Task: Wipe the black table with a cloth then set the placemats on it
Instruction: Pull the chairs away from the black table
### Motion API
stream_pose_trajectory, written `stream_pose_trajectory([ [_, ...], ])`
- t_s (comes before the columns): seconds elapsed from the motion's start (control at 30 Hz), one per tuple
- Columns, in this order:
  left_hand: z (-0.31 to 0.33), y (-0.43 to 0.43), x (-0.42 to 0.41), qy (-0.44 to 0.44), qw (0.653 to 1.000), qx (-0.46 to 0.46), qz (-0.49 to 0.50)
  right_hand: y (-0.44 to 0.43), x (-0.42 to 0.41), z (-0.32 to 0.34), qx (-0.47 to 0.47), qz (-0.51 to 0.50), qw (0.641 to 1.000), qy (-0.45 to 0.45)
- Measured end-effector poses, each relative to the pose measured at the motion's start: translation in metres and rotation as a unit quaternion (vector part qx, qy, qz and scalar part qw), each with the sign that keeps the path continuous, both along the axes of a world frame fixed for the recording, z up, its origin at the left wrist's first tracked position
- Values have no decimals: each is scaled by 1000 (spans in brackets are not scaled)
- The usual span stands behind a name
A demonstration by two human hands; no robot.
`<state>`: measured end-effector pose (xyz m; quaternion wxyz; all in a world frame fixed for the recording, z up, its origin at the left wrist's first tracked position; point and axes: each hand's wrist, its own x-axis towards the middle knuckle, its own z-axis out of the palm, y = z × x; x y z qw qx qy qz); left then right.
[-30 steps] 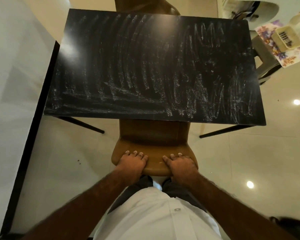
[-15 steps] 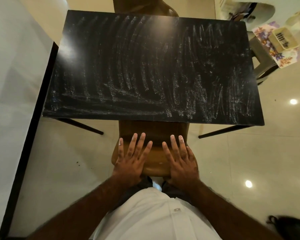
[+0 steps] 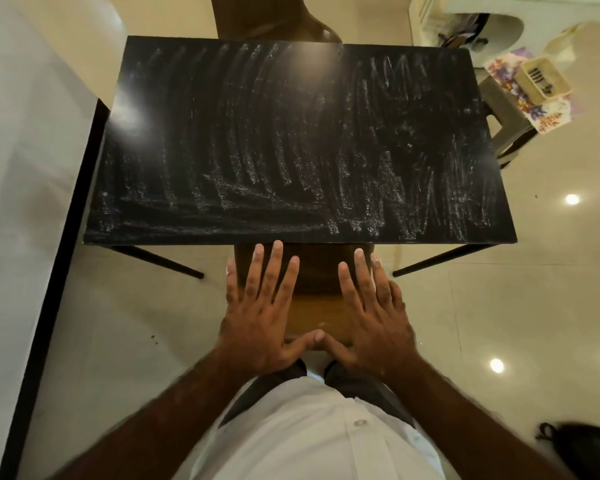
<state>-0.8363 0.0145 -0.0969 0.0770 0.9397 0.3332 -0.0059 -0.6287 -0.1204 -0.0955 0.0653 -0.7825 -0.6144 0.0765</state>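
— Where are the hands?

— Both empty; the left hand (image 3: 257,317) and the right hand (image 3: 374,317) are flat, fingers spread apart, thumbs nearly touching; they hover over the brown chair (image 3: 312,313), just short of the near edge of the bench (image 3: 291,133).

— And the bench itself?

— Its long axis runs left to right across the person; pale streaks cover it end to end, so I judge the wiping about done; no cloth in sight.

— The placemats, then?

— The flowered placemats (image 3: 548,116) lie on a stool (image 3: 499,102) just beyond the bench's far right corner, with a basket (image 3: 541,79) on top; that puts them ahead and to the right of both hands, the right hand nearer; I'd guess the basket must come off first; whether there are 2 mats or more, I cannot tell.
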Motion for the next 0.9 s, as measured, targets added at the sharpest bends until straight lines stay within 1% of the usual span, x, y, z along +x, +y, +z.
stream_pose_trajectory([
  [0.07, 2, 3, 1, 4, 1000, -1, -4, 0, -3, 2, 8, -7, 1000, -13],
  [0.2, -8, 0, -2, 39, 999, -11, -8, -4, -12, -8, -18, -21, 999, -17],
  [0.5, 2, -18, 13, 10, 999, 17, -34, -33, -4, -1, 16, -88, 995, -48],
  [0.7, 20, -46, 57, -12, 996, 34, -78, -78, 30, 8, 9, -179, 982, -68],
  [0.8, 27, -68, 93, -4, 994, 37, -106, -108, 53, 12, -4, -233, 970, -74],
  [0.9, 34, -99, 135, -6, 988, 36, -152, -149, 78, 19, 5, -288, 955, -69],
])
